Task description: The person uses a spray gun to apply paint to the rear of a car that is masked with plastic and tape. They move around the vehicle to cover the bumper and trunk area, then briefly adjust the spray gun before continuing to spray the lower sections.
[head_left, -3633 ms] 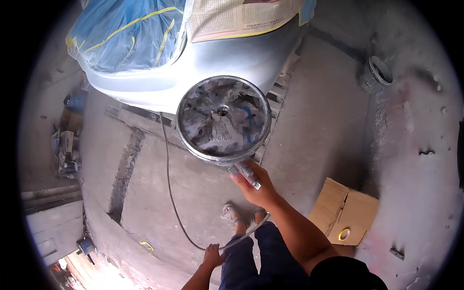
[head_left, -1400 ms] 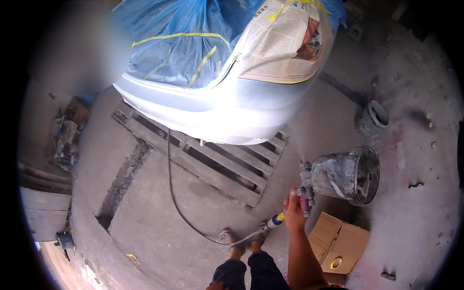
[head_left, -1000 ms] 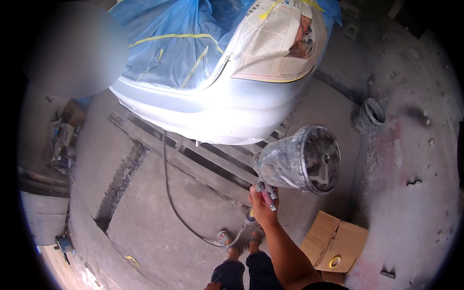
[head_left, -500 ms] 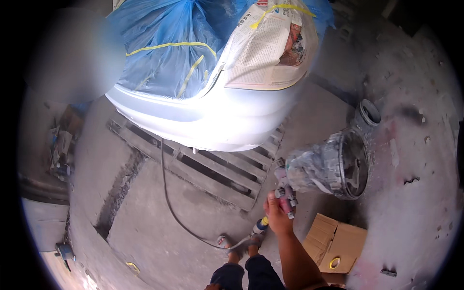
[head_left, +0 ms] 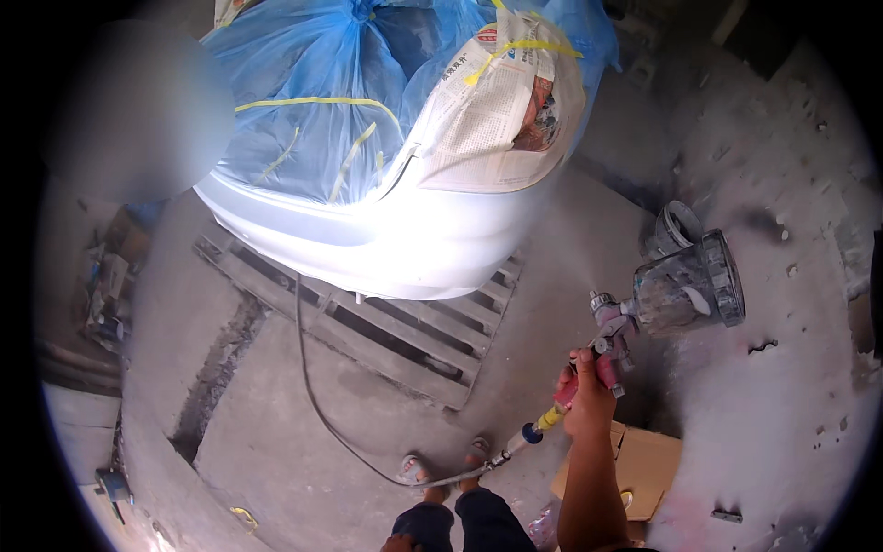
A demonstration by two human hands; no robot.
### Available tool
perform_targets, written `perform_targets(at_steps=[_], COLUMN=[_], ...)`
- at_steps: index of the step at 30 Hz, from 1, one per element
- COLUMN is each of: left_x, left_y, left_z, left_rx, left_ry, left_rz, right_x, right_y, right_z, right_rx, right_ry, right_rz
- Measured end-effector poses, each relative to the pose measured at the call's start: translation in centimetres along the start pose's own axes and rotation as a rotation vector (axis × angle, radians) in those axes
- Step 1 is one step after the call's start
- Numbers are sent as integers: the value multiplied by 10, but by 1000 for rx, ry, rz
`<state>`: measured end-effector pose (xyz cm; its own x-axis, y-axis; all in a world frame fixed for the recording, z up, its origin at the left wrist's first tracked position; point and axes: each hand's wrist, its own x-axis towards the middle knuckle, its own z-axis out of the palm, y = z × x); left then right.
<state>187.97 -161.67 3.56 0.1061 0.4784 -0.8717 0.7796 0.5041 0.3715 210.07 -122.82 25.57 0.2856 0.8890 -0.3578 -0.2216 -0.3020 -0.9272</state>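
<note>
My right hand (head_left: 589, 396) is wrapped round the red handle of a spray gun (head_left: 611, 336), to the right of a white car bumper (head_left: 395, 239). The gun's paint-smeared cup (head_left: 676, 293) lies tilted over to the right, while its nozzle points up and left. A faint mist hangs off the nozzle. From the handle's yellow and blue coupling, a grey air hose (head_left: 322, 405) runs down past my feet and back under the bumper. Only a bit of my left hand (head_left: 401, 544) shows at the lower edge, by my thigh; its fingers cannot be made out.
Blue plastic film (head_left: 303, 138), taped newspaper (head_left: 492, 120) and yellow tape mask the car's upper parts. Below lies a slatted wooden pallet (head_left: 395, 345). A bucket (head_left: 679, 224) stands behind the cup; a cardboard box (head_left: 648, 469) sits beside my right forearm. Clutter (head_left: 110, 276) lines the left.
My right hand has carried the spray gun right and slightly farther ahead, turning it so nozzle and handle show more fully. The hose's handle end came along. Mist now shows at the nozzle.
</note>
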Motion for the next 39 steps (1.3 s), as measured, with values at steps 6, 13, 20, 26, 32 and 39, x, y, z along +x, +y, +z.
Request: perform_targets(at_steps=[6,13,20,26,32,39], left_x=[-22,3,49,60,89,97], left_y=[75,107,64,61,160,237], left_z=[-62,-74,-39,13,36,66], left_rx=[-192,-239,-115,46,159,217], left_ry=[171,589,369,432,362,277], left_rz=[241,375,31,-246,-126,-98], right_x=[-9,-41,20,105,163,183], right_y=[-27,-46,-92,-143,-176,-169], right_z=[21,100,68,-32,-108,-133], right_rx=[-10,60,112,47,-59,-94], right_ry=[-73,-389,-342,-248,-264,-733], right_rz=[0,154,150,83,-60,168])
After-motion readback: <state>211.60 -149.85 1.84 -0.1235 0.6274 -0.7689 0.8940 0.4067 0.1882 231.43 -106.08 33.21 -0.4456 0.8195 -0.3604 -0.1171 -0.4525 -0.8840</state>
